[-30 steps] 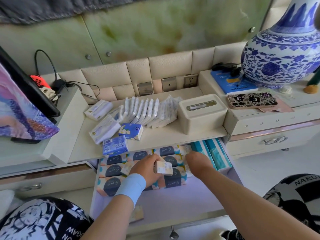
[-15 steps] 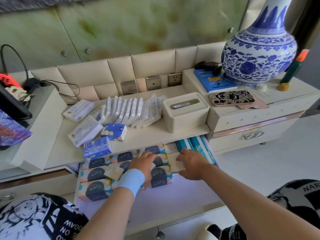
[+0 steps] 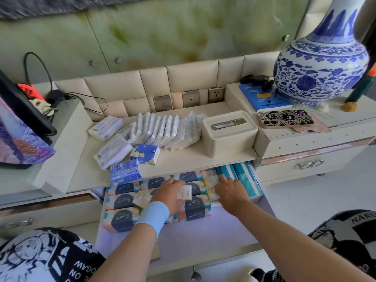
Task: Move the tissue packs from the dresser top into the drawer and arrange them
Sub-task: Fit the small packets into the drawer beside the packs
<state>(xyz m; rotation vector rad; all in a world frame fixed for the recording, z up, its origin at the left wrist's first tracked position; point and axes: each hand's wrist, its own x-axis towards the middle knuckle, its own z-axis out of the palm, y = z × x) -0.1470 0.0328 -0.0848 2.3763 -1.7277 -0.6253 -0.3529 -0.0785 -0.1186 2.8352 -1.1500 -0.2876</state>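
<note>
Since a moment ago our right hand [image 3: 231,192] has slid toward the back right corner of the drawer [image 3: 183,241], fingers stretched loose over the pale packs [image 3: 211,181] beside the teal boxes [image 3: 244,178]. Our left hand [image 3: 169,195] pinches a small tissue pack [image 3: 184,192] above the dark-labelled packs [image 3: 122,200] at the drawer's back. White packs [image 3: 162,130] stand in a row mid-desk [image 3: 193,159], and a blue pack [image 3: 126,172] lies at its front edge.

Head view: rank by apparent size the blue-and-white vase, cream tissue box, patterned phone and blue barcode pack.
1. blue-and-white vase
2. cream tissue box
3. patterned phone
4. blue barcode pack; it sits nearer the camera, so the last two are unsure.
</note>
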